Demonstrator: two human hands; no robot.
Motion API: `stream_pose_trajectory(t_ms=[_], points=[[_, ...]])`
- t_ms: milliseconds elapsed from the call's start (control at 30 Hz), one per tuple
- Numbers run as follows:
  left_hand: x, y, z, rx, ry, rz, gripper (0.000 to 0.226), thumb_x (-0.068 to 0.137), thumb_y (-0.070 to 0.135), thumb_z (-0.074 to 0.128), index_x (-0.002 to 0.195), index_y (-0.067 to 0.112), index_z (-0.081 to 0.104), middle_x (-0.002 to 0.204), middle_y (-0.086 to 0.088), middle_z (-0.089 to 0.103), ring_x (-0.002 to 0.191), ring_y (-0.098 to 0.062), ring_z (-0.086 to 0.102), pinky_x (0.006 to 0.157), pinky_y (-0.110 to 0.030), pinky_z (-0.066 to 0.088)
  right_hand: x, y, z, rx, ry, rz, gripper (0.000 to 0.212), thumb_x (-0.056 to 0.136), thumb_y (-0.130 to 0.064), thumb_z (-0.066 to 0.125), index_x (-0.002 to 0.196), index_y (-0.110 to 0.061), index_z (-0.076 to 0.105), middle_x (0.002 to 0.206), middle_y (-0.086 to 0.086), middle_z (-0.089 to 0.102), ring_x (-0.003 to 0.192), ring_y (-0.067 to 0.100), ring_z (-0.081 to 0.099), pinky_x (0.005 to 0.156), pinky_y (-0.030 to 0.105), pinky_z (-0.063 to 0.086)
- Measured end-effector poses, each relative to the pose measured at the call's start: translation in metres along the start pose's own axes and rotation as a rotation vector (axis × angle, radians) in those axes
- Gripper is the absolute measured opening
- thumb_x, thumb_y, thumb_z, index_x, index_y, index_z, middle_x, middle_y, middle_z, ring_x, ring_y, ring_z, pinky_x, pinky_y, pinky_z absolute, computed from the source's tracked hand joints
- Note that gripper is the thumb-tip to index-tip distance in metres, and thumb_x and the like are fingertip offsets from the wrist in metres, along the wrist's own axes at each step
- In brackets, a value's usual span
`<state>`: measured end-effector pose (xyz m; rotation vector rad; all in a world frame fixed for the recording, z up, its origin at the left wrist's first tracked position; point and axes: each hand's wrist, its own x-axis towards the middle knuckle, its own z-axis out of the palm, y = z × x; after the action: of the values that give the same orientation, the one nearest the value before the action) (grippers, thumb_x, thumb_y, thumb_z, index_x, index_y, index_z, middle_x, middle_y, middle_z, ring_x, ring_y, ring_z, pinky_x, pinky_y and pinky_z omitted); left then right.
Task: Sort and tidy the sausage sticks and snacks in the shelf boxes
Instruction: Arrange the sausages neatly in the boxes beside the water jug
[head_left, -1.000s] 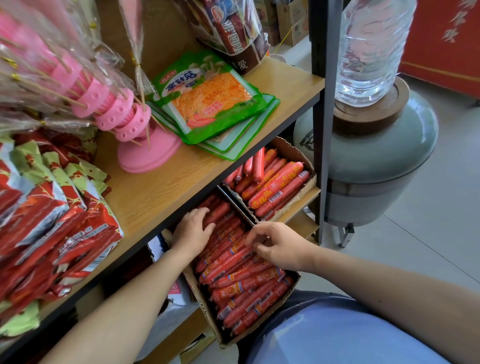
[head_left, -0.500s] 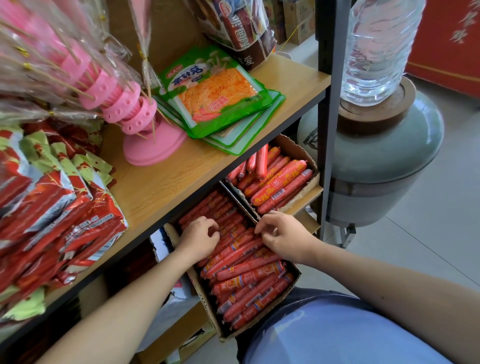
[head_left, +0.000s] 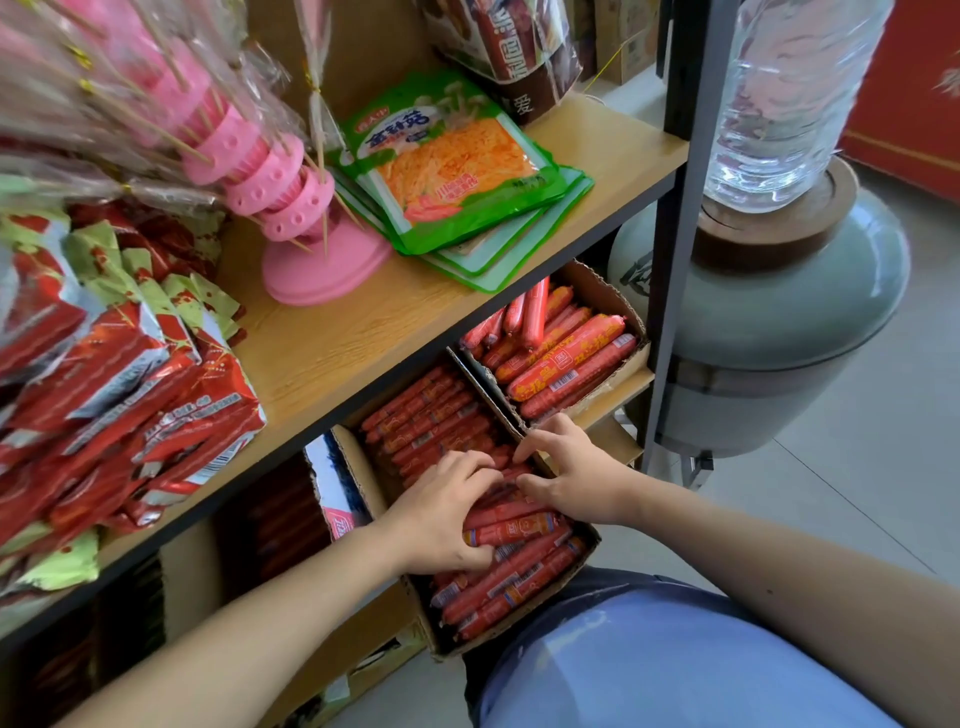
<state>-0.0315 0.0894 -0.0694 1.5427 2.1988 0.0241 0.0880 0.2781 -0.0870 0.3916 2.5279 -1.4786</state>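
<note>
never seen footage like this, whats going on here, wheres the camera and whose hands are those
There is no machine here. A person wears one camera on the head, and it looks down at their own bare hands. The left hand grips a bundle of sausage sticks in the near box. The right hand touches the sticks beside it; whether it pinches one is unclear. A second box further back holds thicker sausages. The upper shelf carries green packets, red packets and a pink stand. A water bottle is off to the right.
</note>
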Motion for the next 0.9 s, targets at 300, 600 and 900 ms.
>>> stream_pose_trajectory(t_ms=[300,600,900], points=[[0.018,-0.023,0.0,0.126,0.013,-0.238,0.079,0.08,0.059,0.057,0.146,0.026,0.029,0.141,0.004,0.036,0.13,-0.02,0.037,0.108,-0.041,0.034,0.0,-0.004,0.002,0.068,0.051,0.01,0.033,0.095,-0.036,0.062,0.125,-0.028,0.055,0.127,-0.003,0.036,0.117,0.018,0.045,0.106,0.037,0.043],[0.04,-0.046,-0.019,0.168,-0.188,-0.388,0.101,0.07,0.05,0.072,0.151,0.021,0.019,0.142,-0.003,0.036,0.133,-0.026,0.038,0.108,-0.046,0.035,-0.001,-0.001,0.002,0.067,0.054,0.033,0.044,0.094,-0.036,0.062,0.133,-0.028,0.044,0.132,-0.003,0.033,0.123,0.018,0.04,0.106,0.036,0.042],[0.049,-0.079,-0.031,-0.067,0.078,-0.715,0.07,0.081,0.045,0.061,0.142,0.018,0.042,0.141,-0.007,0.046,0.128,-0.028,0.044,0.102,-0.041,0.043,-0.002,0.002,0.001,0.092,0.036,0.056,0.044,0.095,-0.036,0.061,0.134,-0.034,0.04,0.132,-0.005,0.03,0.124,0.018,0.041,0.101,0.028,0.041]])
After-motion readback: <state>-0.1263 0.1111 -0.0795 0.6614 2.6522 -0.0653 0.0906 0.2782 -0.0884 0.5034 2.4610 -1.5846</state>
